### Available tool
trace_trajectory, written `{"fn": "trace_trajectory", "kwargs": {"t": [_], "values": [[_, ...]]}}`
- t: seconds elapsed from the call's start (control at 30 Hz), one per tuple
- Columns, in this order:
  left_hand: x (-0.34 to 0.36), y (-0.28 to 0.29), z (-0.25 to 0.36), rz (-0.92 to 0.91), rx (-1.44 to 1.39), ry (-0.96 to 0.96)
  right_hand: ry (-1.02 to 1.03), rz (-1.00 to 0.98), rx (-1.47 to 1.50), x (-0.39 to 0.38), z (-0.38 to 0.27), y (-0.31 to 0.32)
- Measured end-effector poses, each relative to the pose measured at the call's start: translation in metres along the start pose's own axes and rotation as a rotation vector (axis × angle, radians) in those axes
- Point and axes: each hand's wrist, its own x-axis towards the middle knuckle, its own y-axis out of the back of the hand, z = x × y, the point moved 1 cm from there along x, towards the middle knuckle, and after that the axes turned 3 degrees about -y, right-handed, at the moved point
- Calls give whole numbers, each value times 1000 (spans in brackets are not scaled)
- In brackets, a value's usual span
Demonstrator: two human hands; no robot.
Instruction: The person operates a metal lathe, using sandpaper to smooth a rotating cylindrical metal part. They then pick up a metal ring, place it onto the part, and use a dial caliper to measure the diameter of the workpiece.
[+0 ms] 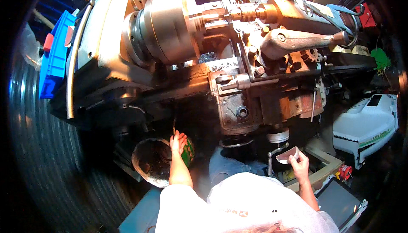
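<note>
Pinching a half-disc piece [287, 155] by its edge, probably keeping its face clear, the right hand [301, 166] waits below the lathe's [231, 107] front edge; the left hand [178, 142] spreads beside a thin lever [174, 124].

Half-round grey piece [288, 155], pale-edged, tilted, pinched in right hand [300, 165]

we find print in two places. on the white casing [361, 120] at the right, a short line of green lettering [379, 137] runs along the lower side. on the front of the white shirt [255, 192], we see a few small, pale orange characters [230, 211] beside an orange emblem [243, 214]; these seem too blurred for us to read with confidence.
</note>
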Motion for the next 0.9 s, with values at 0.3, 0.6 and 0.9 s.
{"fn": "trace_trajectory", "kwargs": {"t": [0.3,0.6,0.9], "values": [[-26,-22,79,106,-40,-34,-44,88,47,13,-1,-2],[-25,-27,96,75,-62,53,3,161,70,30,-12,-3],[-22,-26,97,55,-67,77,2,156,62,30,-28,1]]}}
